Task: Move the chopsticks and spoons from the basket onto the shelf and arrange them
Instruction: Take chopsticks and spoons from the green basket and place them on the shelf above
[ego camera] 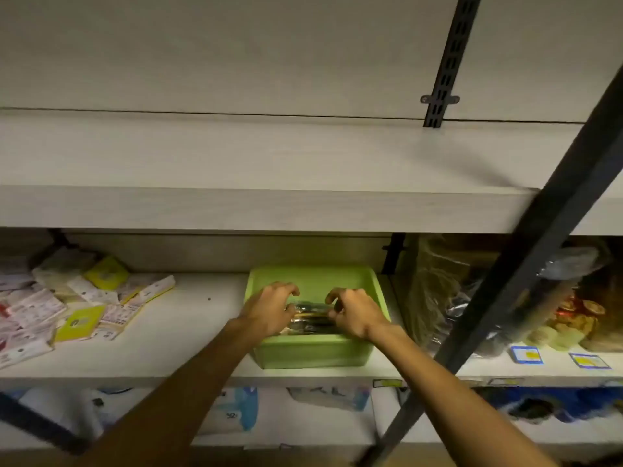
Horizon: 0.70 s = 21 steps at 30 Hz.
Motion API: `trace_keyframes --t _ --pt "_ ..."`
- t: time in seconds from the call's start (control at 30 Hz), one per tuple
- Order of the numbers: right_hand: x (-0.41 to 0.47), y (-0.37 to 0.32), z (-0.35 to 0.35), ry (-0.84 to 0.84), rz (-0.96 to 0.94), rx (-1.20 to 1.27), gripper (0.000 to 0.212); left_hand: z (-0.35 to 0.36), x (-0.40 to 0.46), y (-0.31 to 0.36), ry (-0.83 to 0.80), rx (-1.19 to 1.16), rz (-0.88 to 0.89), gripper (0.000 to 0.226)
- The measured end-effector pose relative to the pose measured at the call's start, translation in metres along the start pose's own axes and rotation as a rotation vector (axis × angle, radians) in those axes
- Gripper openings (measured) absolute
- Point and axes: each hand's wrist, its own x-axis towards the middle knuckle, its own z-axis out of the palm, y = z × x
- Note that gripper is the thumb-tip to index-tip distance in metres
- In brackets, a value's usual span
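A light green plastic basket (313,352) stands on the middle shelf (188,335). Inside it lie clear-wrapped packs of chopsticks and spoons (312,315), dark and shiny, partly hidden by my hands. My left hand (269,310) reaches into the basket from the left, fingers curled over the left end of a pack. My right hand (354,313) comes in from the right, its fingers curled and pinching the right end of the same pack. The pale shelf above (269,156) is bare.
Yellow and white small boxes (81,305) lie scattered on the left of the middle shelf. Bagged goods in clear wrap (465,298) fill the right side. A black diagonal post (526,251) crosses the right of the view. Blue and white packs (236,412) sit on the shelf below.
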Motion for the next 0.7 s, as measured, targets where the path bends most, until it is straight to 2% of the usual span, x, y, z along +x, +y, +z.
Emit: trace_keyframes --t 0.17,0.33,0.4,0.57,0.7 --pt "0.025 0.015 0.01 -0.203 0.004 -0.1 0.033 0.026 0.022 -0.009 -0.057 0.085 -0.035 0.034" --pt "0.033 0.022 0.029 -0.294 -0.081 -0.052 0.031 0.048 0.037 -0.021 -0.123 0.159 0.04 0.042" --pt "0.033 0.024 0.033 -0.344 -0.089 -0.063 0.036 0.053 0.041 -0.023 -0.158 0.171 0.077 0.049" --pt "0.026 0.031 0.047 -0.407 0.012 -0.055 0.069 0.061 0.049 -0.021 -0.234 0.199 0.151 0.059" --pt "0.018 0.032 0.051 -0.346 -0.019 -0.207 0.071 0.068 0.051 -0.026 -0.305 0.206 0.126 0.069"
